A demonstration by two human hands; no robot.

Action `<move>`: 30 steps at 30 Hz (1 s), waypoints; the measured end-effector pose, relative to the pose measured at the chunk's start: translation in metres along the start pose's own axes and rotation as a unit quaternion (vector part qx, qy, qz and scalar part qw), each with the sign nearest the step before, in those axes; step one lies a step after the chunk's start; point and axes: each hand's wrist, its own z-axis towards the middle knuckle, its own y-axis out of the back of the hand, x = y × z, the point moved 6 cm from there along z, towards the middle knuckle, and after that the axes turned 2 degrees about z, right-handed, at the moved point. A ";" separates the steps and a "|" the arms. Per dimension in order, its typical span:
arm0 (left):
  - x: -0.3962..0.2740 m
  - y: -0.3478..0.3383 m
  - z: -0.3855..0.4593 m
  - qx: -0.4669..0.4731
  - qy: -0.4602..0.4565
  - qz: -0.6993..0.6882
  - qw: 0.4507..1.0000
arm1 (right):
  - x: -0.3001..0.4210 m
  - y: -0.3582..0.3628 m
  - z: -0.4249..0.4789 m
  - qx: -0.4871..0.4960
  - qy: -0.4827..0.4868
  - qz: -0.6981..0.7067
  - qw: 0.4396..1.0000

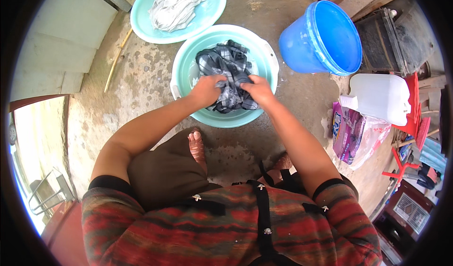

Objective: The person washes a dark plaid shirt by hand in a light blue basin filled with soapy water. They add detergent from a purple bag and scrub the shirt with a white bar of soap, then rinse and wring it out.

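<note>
Both hands are over a light green plastic basin [182, 53] on the floor before me. A dark plaid cloth garment [212, 59], wet with some suds on it, is bunched up inside the basin. My left hand [209, 89] grips the garment on its left side, fingers curled into the cloth. On the other side my right hand [257, 89] pinches the same garment between thumb and fingers. Cloth runs between the two hands. Some soapy water shows around the garment, though the bunched cloth hides most of the basin's bottom.
A second green basin [141, 28] with white cloth [177, 5] touches the first at the upper left. To the right stand a blue bucket [300, 46], a white plastic jug [378, 96] and a purple detergent bag [347, 135]. A thin stick [118, 59] lies on the left.
</note>
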 end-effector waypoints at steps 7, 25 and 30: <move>-0.070 -0.038 -0.005 0.053 -0.155 -0.118 0.979 | -0.010 -0.002 -0.021 0.034 -0.211 0.326 0.921; -0.019 0.003 0.109 0.039 -0.178 0.079 0.980 | 0.038 -0.062 -0.040 0.157 0.222 -0.311 0.911; 0.002 -0.036 0.087 0.049 -0.259 0.230 0.937 | 0.023 -0.036 -0.037 -0.072 0.186 -0.402 0.894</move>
